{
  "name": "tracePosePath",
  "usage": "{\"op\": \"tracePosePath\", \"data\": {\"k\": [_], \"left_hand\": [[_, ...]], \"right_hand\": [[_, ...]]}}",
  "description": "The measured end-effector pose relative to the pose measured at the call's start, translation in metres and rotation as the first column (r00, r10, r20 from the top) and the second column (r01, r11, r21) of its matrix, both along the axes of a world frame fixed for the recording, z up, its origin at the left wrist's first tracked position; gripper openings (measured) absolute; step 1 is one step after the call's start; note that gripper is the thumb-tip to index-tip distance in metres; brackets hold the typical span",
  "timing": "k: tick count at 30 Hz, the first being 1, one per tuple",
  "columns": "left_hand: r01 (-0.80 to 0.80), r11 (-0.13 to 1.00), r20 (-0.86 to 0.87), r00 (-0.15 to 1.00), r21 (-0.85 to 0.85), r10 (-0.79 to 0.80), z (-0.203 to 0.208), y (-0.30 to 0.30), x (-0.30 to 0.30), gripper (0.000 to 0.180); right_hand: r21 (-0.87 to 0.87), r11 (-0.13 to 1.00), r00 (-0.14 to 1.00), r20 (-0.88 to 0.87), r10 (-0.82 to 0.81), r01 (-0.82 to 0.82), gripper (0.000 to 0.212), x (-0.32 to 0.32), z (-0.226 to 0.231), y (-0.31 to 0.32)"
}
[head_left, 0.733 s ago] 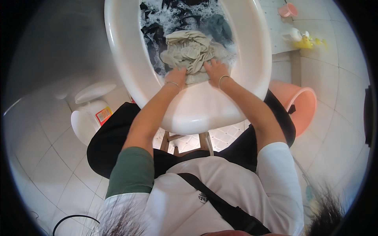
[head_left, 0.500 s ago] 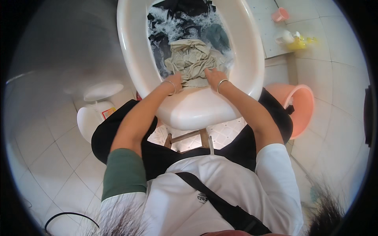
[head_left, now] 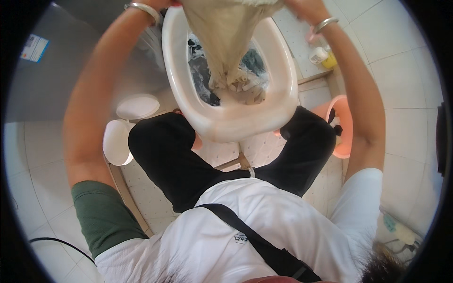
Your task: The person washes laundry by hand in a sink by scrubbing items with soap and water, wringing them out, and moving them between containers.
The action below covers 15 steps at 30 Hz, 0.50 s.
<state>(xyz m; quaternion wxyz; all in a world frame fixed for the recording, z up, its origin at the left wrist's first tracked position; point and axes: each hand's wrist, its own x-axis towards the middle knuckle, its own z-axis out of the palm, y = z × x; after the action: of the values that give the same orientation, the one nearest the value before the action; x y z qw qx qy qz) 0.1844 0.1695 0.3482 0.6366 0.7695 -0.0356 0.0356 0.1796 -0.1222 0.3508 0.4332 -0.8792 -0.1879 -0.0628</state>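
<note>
A wet beige garment (head_left: pixel 225 33) is stretched wide between my raised hands at the top edge of the view. It narrows downward, and its lower end lies bunched in the white oval tub (head_left: pixel 226 127). My left hand (head_left: pixel 159 4), partly cut off by the frame, is closed on the garment's left side. On its right side my right hand (head_left: pixel 306 8) grips it, slightly blurred. Dark clothes (head_left: pixel 204 82) and a grey-green cloth (head_left: pixel 253 61) lie in sudsy water in the tub. The garment hides the tub's far part.
A pink bucket (head_left: pixel 346 127) with dark and white cloth stands right of my knee. Beyond it are a white-capped bottle (head_left: pixel 318 55), a yellow container (head_left: pixel 330 60) and a pink cup (head_left: pixel 311 36). At left are a white bin (head_left: pixel 117 141) with a raised lid (head_left: pixel 138 106) and a grey appliance (head_left: pixel 61 89).
Both hands have risen from the tub and moved apart, lifting the beige garment out of the water and spreading it. Its lower end still rests in the tub.
</note>
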Motion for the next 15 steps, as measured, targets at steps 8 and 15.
{"op": "tracePosePath", "data": {"k": [8,15], "left_hand": [[0.127,0.989,0.324,0.941,-0.077,-0.096,0.042,-0.031,-0.055,0.020],[-0.037,0.996,-0.482,0.876,-0.083,-0.007,-0.126,0.005,-0.059,0.018]], "right_hand": [[0.199,0.965,0.967,0.223,0.123,-0.169,0.034,-0.029,0.056,0.006],[-0.117,0.991,0.939,-0.330,-0.102,0.067,0.035,-0.039,-0.105,-0.020]]}}
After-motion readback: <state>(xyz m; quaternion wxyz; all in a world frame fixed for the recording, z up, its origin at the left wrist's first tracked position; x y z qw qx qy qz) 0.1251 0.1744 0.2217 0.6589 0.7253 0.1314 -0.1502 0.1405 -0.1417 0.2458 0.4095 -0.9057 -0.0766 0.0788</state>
